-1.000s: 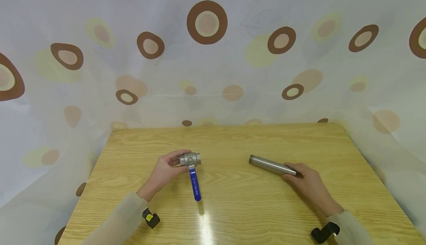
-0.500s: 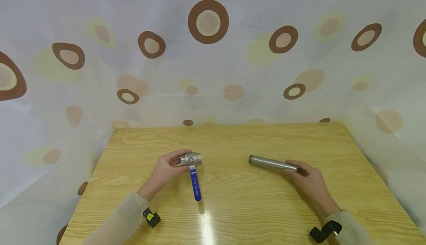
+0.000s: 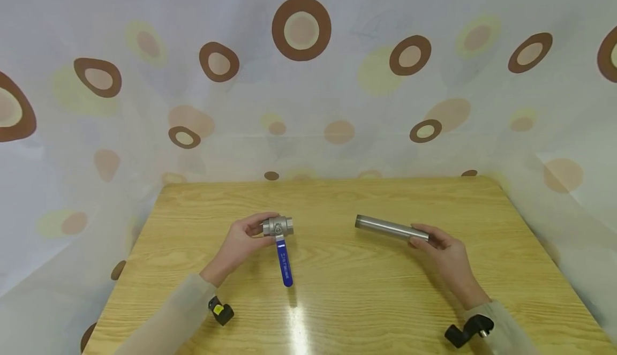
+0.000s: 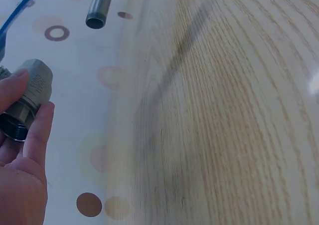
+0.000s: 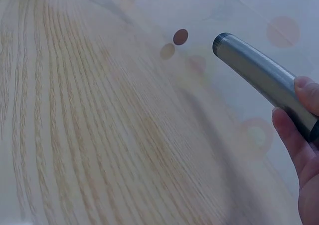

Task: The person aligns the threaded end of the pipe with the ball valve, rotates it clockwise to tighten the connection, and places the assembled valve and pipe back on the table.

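Observation:
A metal ball valve with a blue lever handle is pinched at its left end by my left hand. The lever points toward the near side of the table. In the left wrist view, the valve body sits between thumb and fingers, its threaded opening facing the camera. My right hand grips a steel pipe near its right end. The pipe's free end points left toward the valve, a gap apart from it. Threads show on that free end in the right wrist view.
Both hands are over a wood-grain table. A pale sheet patterned with brown and yellow rings stands behind it and at both sides. A small black camera sits on each wrist, left and right.
The pipe in my right hand has shifted slightly left and up in the head view, after a brief tilt closer to level. My left hand and the valve have barely moved.

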Demonstrator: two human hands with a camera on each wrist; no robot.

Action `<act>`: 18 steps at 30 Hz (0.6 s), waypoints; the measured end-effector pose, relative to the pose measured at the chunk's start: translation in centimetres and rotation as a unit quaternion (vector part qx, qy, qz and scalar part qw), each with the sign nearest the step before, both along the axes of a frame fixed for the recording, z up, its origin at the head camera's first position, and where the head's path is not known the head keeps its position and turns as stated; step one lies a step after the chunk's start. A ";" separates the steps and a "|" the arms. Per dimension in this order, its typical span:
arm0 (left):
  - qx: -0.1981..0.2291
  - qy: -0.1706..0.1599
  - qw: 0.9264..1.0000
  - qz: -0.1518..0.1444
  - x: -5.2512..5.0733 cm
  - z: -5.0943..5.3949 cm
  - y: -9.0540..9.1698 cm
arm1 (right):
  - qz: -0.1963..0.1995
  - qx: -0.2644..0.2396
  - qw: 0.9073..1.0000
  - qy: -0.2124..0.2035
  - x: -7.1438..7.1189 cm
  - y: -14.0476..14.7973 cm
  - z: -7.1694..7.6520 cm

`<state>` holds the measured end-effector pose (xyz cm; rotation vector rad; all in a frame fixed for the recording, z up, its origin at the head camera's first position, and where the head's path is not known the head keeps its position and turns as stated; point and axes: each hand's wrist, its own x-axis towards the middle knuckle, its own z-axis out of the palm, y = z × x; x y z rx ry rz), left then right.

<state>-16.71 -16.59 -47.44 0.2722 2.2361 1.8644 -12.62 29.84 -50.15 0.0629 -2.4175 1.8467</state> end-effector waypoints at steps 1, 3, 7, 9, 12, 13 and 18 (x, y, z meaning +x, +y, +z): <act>0.002 -0.001 1.000 -0.001 0.0 0.0 0.0 | 0.000 0.001 1.000 0.002 0.0 -0.1 0.1; 0.003 -0.002 1.000 -0.002 0.0 0.2 0.1 | 0.000 0.002 1.000 0.005 -0.1 -0.2 0.3; 0.015 -0.005 1.000 -0.003 0.0 0.4 0.2 | 0.003 0.014 1.000 0.010 -0.1 -0.4 0.9; 0.018 -0.004 1.000 -0.004 -0.1 0.6 0.3 | 0.008 0.018 1.000 0.011 -0.1 -0.6 1.2; 0.017 -0.001 1.000 -0.005 -0.1 0.7 0.6 | 0.014 0.023 1.000 0.012 -0.1 -0.9 1.8; 0.017 0.000 1.000 -0.005 -0.1 0.8 0.7 | 0.015 0.023 1.000 0.011 -0.1 -1.1 1.9; 0.025 0.003 1.000 -0.010 -0.4 0.9 1.3 | 0.019 0.023 0.999 0.016 -0.2 -1.6 2.7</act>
